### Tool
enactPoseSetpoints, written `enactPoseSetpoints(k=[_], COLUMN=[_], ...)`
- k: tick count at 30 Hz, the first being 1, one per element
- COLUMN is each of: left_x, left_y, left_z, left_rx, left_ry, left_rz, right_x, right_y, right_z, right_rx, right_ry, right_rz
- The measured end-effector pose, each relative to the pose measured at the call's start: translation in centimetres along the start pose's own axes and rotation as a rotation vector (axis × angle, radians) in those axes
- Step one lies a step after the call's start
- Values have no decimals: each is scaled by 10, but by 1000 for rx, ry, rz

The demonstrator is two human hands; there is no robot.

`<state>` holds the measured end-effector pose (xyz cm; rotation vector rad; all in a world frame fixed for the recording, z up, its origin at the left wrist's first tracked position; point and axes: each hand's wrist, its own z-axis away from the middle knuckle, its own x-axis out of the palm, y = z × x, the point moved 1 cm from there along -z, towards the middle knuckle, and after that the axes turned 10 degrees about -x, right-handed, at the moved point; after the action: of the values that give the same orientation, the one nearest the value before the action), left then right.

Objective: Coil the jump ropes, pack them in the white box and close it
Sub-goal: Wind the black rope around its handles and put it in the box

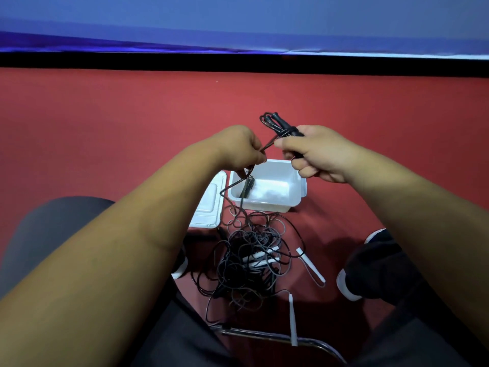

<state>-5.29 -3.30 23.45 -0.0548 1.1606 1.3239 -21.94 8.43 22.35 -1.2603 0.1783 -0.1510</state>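
Observation:
My right hand (317, 152) grips the black handles of a jump rope (280, 125), with short loops of cord sticking up past the fingers. My left hand (238, 148) pinches the same rope's cord just to the left; the cord runs down from it past the open white box (267, 189). A small black coiled piece hangs at the box's left inner wall. The box's white lid (209, 205) lies flat to its left. A tangled heap of dark ropes with white handles (251, 260) lies on the red floor in front of the box.
My knees in dark trousers frame the view, with shoes at the left (180, 266) and right (352, 282) of the heap. A metal chair rail (277, 337) crosses low between them. Red floor stretches back to a black strip and a blue wall.

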Motion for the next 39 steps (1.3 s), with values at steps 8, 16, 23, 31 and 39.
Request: enactPoseSetpoints(k=[8, 16, 23, 31, 39], left_x=[-14, -24, -17, -6, -3], left_y=[5, 2, -1, -10, -2], left_z=[3, 5, 5, 2, 8], left_rx=[147, 226, 108, -80, -63], left_ry=[35, 26, 84, -103, -159], left_rz=[400, 209, 40, 228, 315], right_x=[-9, -17, -11, -4, -1], right_y=[-8, -12, -20, -19, -22], right_z=[-2, -1, 5, 9, 10], right_rx=[63, 50, -1, -20, -105], right_ry=[128, 151, 97, 74, 178], right_rz=[-348, -400, -369, -277, -280])
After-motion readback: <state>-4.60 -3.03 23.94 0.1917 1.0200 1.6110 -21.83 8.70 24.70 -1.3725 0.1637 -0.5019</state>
